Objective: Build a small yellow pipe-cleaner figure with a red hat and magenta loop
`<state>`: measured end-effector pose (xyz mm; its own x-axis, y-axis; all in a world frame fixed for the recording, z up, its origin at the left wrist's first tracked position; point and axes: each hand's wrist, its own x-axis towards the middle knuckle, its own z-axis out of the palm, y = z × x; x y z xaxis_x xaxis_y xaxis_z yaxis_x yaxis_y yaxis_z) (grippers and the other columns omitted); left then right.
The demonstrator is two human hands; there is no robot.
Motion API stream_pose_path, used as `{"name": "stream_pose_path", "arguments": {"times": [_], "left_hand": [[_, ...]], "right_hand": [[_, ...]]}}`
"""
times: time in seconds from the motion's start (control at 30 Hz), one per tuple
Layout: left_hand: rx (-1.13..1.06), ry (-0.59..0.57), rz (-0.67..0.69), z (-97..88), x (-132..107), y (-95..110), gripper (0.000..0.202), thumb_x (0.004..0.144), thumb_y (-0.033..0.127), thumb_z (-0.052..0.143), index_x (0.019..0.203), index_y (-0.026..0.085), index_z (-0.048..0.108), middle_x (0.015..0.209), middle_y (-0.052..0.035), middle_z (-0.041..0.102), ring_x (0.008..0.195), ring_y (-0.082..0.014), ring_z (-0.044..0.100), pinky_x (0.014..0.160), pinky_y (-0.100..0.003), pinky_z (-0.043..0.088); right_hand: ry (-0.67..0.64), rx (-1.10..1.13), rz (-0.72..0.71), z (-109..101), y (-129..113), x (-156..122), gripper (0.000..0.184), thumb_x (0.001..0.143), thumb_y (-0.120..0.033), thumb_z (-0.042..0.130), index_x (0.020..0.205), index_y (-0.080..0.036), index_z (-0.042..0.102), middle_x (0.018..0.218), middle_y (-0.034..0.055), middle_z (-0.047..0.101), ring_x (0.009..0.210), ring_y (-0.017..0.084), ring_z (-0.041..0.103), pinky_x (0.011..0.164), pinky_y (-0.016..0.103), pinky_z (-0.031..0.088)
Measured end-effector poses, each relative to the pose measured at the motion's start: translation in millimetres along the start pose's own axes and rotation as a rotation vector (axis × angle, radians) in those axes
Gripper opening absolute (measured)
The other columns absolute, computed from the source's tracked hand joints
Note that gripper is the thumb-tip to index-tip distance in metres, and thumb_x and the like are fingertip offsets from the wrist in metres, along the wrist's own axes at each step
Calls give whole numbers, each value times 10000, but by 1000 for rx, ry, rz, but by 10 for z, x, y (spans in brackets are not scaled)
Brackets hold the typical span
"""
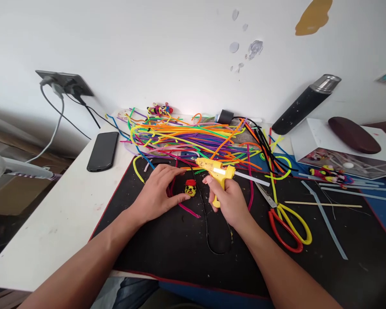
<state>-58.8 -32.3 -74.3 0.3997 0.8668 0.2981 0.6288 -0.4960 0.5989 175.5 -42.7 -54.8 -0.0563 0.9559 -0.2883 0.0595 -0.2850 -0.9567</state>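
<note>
My right hand (227, 197) is wrapped round the handle of a yellow hot glue gun (212, 168). Its nozzle points left, and a pale glue stick (252, 177) juts from the back. To the left, a small yellow figure head (190, 190) with a red top and a dark-and-red face is on the black mat (167, 249). My left hand (159, 189) is spread beside it, thumb tip at the head's lower left edge and forefinger stretched out behind it. A magenta pipe cleaner (189, 210) runs out below the thumb. The gun's black cord (207, 231) loops across the mat.
A heap of coloured pipe cleaners (186, 137) stretches along the wall. Scissors (286, 223), a wooden stick (323, 204) and glue sticks (328, 223) lie at right. A phone (103, 151) is at left. A black flask (305, 105), white box (312, 135) and finished figure (161, 109) stand farther back.
</note>
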Motion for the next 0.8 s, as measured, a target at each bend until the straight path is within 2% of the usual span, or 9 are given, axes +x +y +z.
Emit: {"name": "stream_pose_path", "arguments": {"times": [0.27,0.47,0.67,0.8], "left_hand": [[34,-57,54,63,4,-43,598,927,468,831,1433,207,649,1297,-131,747,1232,-344,581,1105,-519,499],[29,-59,69,97,12,-47,575,928,454,836,1409,198,653,1323,-135,739,1230,-343,579,1099,-511,493],[33,-44,99,100,13,-38,469,943,408,829,1336,195,689,1303,-126,744,1217,-331,589,1093,-524,498],[44,-43,120,96,16,-30,415,950,402,822,1289,191,710,1293,-126,747,1198,-325,600,1078,-511,506]], "right_hand": [[0,-22,-6,8,30,11,515,863,-698,714,798,-189,671,508,-42,558,370,115,488,415,247,361],[5,-27,11,12,58,18,517,862,-693,731,733,-200,643,501,-36,560,373,119,490,413,254,371],[0,-47,-1,15,83,42,603,855,-736,717,591,-211,582,497,-13,559,369,113,494,415,263,393],[-2,-20,8,10,83,49,578,827,-754,732,689,-199,644,507,-21,571,368,119,499,401,260,378]]}}
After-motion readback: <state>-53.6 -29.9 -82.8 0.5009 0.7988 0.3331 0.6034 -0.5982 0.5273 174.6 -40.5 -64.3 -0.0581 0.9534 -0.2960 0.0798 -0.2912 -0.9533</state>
